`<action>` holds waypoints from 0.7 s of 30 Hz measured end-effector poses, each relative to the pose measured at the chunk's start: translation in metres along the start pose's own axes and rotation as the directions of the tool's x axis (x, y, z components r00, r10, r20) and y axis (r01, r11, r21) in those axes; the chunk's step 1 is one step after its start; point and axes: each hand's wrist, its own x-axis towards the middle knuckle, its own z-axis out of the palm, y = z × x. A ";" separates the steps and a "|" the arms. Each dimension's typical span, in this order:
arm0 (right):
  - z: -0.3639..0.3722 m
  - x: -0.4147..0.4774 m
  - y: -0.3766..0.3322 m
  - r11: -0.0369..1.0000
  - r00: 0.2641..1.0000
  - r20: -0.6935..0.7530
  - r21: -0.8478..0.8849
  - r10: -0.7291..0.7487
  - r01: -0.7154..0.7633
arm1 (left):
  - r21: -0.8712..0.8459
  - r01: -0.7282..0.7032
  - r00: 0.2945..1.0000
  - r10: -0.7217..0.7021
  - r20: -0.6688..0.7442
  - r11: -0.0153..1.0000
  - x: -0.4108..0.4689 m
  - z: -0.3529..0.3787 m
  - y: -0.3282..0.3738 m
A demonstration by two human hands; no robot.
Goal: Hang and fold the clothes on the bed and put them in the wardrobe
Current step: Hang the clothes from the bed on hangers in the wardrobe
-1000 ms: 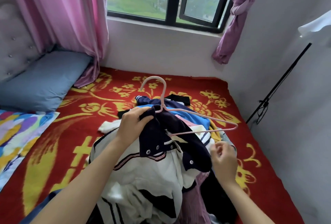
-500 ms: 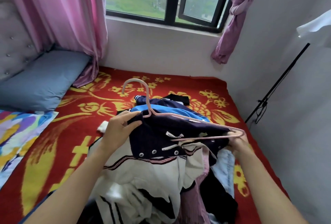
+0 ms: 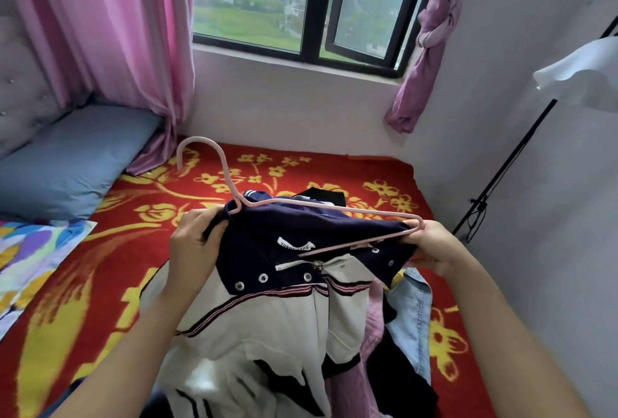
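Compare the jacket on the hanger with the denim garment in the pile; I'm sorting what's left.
The jacket is navy and cream with snap buttons; the denim garment is pale blue. The jacket is held up on the pink hanger, left hand gripping its collar, right hand the hanger's end; the denim garment lies crumpled in the pile, untouched. Both are over the red bedspread.

Jacket label: lettering illegible

Navy-and-cream jacket, pink hanger
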 end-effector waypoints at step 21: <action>0.001 -0.002 -0.012 0.933 0.998 -0.066 -0.357 0.022 -0.044 | -0.006 -0.334 0.892 0.317 0.323 0.943 -0.007 -0.033 -0.010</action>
